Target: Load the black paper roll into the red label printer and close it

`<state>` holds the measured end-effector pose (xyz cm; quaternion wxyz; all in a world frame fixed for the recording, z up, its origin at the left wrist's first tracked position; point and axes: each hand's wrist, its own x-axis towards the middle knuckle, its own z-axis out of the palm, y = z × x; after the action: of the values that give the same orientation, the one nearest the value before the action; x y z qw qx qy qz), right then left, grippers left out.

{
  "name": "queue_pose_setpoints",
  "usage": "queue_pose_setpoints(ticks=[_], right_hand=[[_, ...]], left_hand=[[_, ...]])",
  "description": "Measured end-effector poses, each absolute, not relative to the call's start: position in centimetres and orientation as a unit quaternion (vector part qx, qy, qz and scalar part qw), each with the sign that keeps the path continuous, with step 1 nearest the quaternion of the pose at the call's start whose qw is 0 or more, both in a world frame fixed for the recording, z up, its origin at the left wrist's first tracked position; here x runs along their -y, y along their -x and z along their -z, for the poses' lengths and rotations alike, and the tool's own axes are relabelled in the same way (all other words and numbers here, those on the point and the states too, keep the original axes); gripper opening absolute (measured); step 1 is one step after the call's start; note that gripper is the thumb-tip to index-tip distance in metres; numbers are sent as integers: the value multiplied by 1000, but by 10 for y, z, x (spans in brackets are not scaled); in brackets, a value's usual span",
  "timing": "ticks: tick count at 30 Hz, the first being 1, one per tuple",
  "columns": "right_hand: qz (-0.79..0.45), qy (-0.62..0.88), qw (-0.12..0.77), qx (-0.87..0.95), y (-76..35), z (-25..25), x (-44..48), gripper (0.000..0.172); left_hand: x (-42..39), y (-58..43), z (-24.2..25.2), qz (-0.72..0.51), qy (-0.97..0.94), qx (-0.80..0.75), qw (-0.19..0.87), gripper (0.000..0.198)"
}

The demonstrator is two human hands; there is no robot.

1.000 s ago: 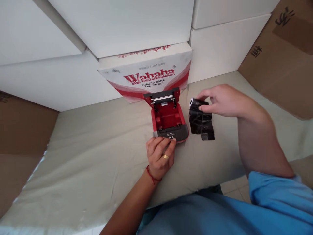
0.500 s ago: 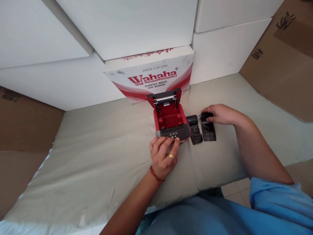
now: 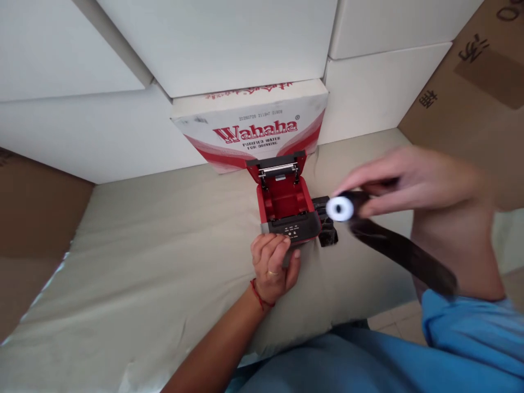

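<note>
A small red-and-black label printer (image 3: 286, 203) rests on the cloth, its lid raised and its red inside bare. The curled fingers of my left hand (image 3: 274, 265) grip the printer's front edge, below the buttons. Raised to the right of it, my right hand (image 3: 413, 183) pinches a roll of black ribbon (image 3: 340, 208) between thumb and fingers. The roll's white end ring faces me, and a loose black tail hangs down toward the sleeve, blurred by motion. A second black ribbon piece (image 3: 328, 234) lies against the printer's right side, partly hidden.
A Wahaha water carton (image 3: 254, 128) stands just behind the printer's lid. White boxes (image 3: 380, 93) form a wall at the back. Brown cardboard (image 3: 470, 120) closes off the right, with more cardboard (image 3: 36, 234) at the left. Beige cloth (image 3: 164, 262) covers the surface.
My right hand has lifted the right-hand black roll off the cloth and brought it up toward me, its tail swinging free. My left hand stays at the printer's front, its thumb lowered.
</note>
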<state>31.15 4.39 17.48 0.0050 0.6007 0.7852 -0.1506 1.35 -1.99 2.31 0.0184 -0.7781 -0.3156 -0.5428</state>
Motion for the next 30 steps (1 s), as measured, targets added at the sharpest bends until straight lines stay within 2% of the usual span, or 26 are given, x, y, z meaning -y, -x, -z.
queue_pose_setpoints(ticks=[5, 8, 14, 20, 25, 30], right_hand=[[141, -577, 32, -803, -219, -169, -62, 34], [123, -568, 55, -812, -190, -164, -69, 30], [108, -568, 64, -813, -185, -154, -78, 41], [114, -584, 29, -804, -194, -149, -73, 53], [90, -602, 18, -793, -193, -147, -70, 41], [81, -604, 47, -792, -181, -151, -77, 41]], left_hand=[[20, -8, -26, 563, 762, 317, 48, 55], [21, -7, -32, 528, 792, 301, 61, 48], [25, -12, -39, 447, 828, 335, 46, 32], [27, -16, -39, 451, 822, 344, 47, 44], [29, -19, -40, 449, 823, 344, 54, 38], [27, -20, -39, 440, 830, 341, 44, 40]])
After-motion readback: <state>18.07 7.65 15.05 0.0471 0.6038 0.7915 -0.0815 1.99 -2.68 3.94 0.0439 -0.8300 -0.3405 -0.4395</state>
